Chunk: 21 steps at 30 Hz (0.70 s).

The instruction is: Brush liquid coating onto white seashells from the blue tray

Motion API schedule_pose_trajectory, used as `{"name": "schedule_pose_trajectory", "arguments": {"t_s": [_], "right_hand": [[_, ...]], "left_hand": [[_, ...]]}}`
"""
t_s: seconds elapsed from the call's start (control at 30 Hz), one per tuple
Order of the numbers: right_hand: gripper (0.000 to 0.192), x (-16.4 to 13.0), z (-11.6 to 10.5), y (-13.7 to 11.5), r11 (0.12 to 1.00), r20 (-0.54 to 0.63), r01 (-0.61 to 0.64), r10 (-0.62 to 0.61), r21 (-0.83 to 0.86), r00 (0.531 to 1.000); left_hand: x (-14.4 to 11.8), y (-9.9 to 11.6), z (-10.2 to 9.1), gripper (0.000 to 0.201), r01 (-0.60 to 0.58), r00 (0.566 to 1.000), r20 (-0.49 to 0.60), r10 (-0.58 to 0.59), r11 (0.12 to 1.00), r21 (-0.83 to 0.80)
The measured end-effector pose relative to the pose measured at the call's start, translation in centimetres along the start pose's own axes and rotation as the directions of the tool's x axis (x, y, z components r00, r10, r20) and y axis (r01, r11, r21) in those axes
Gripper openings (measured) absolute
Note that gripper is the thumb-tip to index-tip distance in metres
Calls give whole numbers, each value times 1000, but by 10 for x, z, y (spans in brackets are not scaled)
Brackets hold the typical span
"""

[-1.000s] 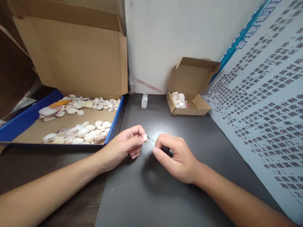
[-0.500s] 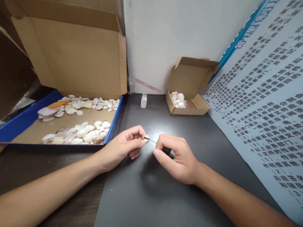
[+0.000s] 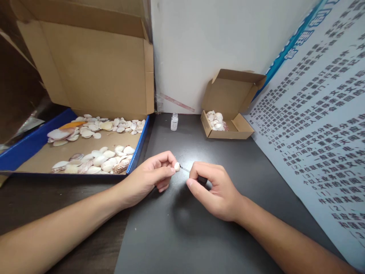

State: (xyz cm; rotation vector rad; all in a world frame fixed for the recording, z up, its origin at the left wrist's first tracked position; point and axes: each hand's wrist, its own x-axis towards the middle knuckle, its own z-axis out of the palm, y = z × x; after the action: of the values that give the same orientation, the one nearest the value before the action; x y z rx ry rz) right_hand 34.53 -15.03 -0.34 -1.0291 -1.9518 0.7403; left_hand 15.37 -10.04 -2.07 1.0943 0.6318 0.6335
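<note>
Between the thumb and fingers of my left hand [image 3: 156, 171] is a small white seashell [image 3: 177, 166], pinched above the dark mat. My right hand [image 3: 213, 188] is closed around the black cap of a thin brush applicator [image 3: 202, 180]. Its slim stem points left, and the dark tip is at the shell's right edge; whether it touches cannot be made out. Beyond both hands stands a small uncapped glass bottle [image 3: 174, 122] with a white label, upright on the mat.
At the left, an open blue-sided cardboard box [image 3: 137, 142] holds several groups of shells. A smaller open cardboard box [image 3: 230, 134] with white shells stands at the back right. A printed sheet [image 3: 313, 140] slopes along the right side, and a pale wall [image 3: 199, 49] rises behind.
The brush tip, earlier lying across the shell by my left fingertips, is now at the shell's right edge. The shell's pale face shows more. The whole view has shifted slightly.
</note>
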Motion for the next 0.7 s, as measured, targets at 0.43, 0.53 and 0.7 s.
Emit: {"name": "schedule_pose_trajectory", "arguments": {"t_s": [0.43,0.53,0.7], "right_hand": [[23,0,0,-1,1000,2,14,-14,9,1000],[24,0,0,0,1000,-13,-13,13,-26,1000],[25,0,0,2,991,-28,-96,94,-98,995]], "left_hand": [[0,-1,0,8,-12,1000,3,12,1000,-12],[0,0,0,8,-7,1000,1,7,1000,-15],[0,1,0,8,6,1000,-6,-6,1000,-14]]}}
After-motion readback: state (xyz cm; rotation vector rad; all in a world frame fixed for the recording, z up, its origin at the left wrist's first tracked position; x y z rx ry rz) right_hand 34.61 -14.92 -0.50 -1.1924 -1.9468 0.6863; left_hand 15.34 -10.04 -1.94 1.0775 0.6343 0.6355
